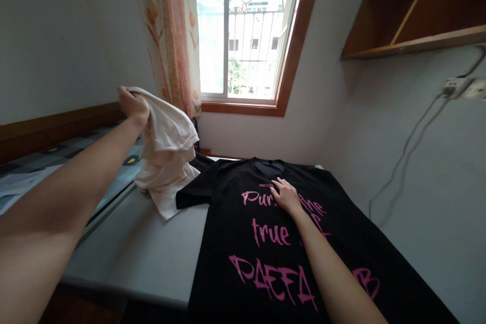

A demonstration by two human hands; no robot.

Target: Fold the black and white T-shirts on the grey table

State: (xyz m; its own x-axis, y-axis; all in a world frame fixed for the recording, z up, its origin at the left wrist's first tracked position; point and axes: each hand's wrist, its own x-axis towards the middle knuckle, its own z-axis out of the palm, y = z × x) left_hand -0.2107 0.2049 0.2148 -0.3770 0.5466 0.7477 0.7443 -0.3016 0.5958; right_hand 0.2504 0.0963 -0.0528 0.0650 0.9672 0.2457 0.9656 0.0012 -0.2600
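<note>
My left hand [133, 104] is raised at the left, its fingers closed on a cream-white cloth garment [169, 129]. The garment hangs in loose folds, and its lower end rests on the white table; its exact kind is hard to tell. A black T-shirt [228, 233] with pink lettering lies spread out, its neckline toward the window. On the upper chest of the T-shirt rests my right hand [285, 196], palm down with fingers apart, covering part of the print. The T-shirt's left-side sleeve lies close to the hanging garment.
The white table [152, 253] carries the T-shirt. A bed with a checked cover [76, 147] stands at the left. Ahead are a curtain [170, 35] and a barred window [250, 35]. A wooden shelf [413, 43] and a socket with cables [453, 88] are on the right wall.
</note>
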